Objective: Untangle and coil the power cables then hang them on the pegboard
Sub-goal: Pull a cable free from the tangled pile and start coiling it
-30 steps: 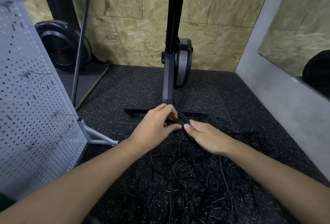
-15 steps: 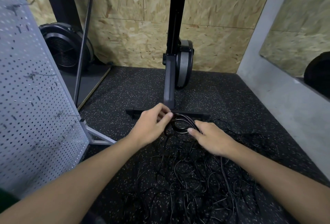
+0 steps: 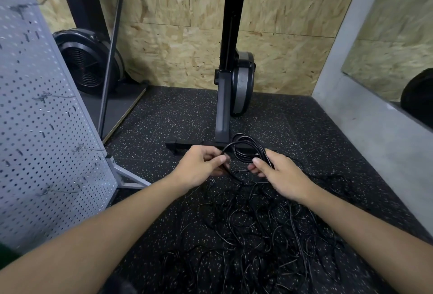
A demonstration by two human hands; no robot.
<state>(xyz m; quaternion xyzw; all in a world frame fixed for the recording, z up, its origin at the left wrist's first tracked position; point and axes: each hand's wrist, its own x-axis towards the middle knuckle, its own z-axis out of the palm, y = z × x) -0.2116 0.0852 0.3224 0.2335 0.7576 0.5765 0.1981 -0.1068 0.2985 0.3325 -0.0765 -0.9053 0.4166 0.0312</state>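
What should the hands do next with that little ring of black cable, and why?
Probably the right hand should draw more slack from the tangled pile of black cables on the speckled floor and lay another loop onto the small black cable coil that the left hand grips too. The coil's tail runs down into that pile, so it seems not ready for hanging.

- No legible text, labels, brands, numbers or signs anywhere.
- Nothing readable on the grey pegboard (image 3: 46,129), the black cables (image 3: 248,141) or the black exercise machine (image 3: 223,106).
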